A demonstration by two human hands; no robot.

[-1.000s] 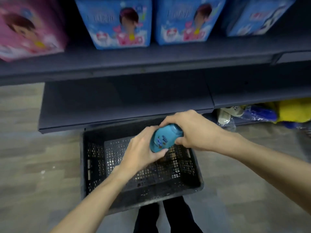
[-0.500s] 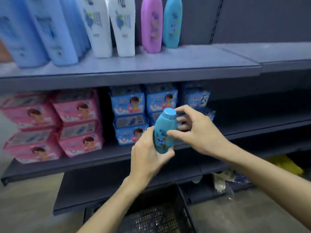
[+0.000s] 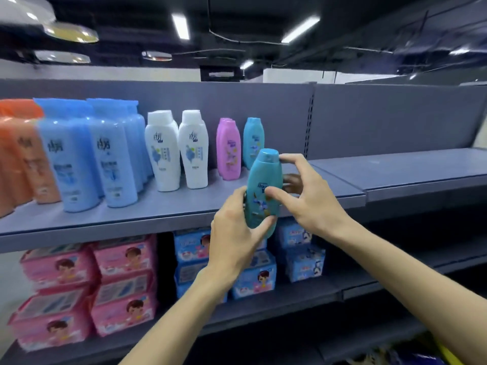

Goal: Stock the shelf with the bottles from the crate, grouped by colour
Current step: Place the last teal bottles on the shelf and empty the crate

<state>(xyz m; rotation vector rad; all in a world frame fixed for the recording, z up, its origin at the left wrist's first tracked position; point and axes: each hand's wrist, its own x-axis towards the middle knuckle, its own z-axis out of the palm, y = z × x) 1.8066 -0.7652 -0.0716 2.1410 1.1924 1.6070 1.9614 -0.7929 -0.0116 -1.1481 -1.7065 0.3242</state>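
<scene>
On the upper shelf (image 3: 171, 222), from left to right, orange bottles (image 3: 18, 154), blue bottles (image 3: 87, 159), two white bottles (image 3: 178, 151), pink bottles (image 3: 228, 150) and one teal bottle (image 3: 253, 139) are seen standing in groups. In front of the shelf edge a second teal bottle (image 3: 263, 191) is held upright and a little tilted: its lower part is gripped by the left hand (image 3: 234, 241), while its cap and its side are pinched by the fingers of the right hand (image 3: 311, 196). The placing step is judged to be in hand, and the bottle should next be set down upright just beside the standing teal bottle, where free shelf is seen to its right, without the pink bottles being knocked.
</scene>
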